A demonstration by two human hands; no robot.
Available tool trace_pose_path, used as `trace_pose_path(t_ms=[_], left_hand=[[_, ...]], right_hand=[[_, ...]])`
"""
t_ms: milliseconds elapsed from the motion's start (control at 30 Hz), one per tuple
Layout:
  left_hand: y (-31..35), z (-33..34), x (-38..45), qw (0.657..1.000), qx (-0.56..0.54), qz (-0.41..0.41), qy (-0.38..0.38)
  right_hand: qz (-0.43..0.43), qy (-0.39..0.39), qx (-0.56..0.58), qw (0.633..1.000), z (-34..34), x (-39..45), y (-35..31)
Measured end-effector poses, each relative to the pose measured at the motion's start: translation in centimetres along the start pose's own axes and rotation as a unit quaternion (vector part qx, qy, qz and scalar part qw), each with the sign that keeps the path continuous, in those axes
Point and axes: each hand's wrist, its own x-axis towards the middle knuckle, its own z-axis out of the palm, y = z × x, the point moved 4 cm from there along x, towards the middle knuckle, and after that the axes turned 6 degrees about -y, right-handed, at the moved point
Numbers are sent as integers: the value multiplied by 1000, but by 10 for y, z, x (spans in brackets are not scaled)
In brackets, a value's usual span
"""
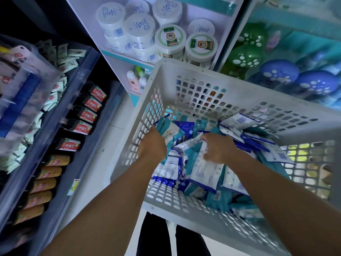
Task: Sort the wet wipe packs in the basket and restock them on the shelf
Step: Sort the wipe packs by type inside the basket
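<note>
From my head camera, both my hands are down inside the white perforated plastic basket, among the heap of teal, blue and white wet wipe packs. My left hand, at ten o'clock of the heap, curls round a teal-and-white pack. My right hand pinches a white blue-edged pack at centre. White round tubs fill the white shelf at twelve o'clock.

Left hand fingertips hidden under teal pack. Packs beneath right hand & forearm covered. Pack print too blurred to read. Basket near-right corner cut by frame edge.
</note>
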Motion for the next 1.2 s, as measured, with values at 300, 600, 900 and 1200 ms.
trace_pose_path(t_ms=[300, 600, 900, 1200], left_hand=[[-6, -2, -17, 997, 49, -43, -34], [-15, 9, -12, 996, 55, -58, -46], [-12, 19, 5, 995, 65, -66, -42], [-19, 20, 9, 995, 37, -83, -49]], right_hand=[[-14, 35, -95, 995, -7, -23, 1], [-115, 101, 22, 988, -7, 50, -50], [-140, 29, -25, 989, -3, 114, -64], [-172, -18, -2, 985, 2, 118, -66]])
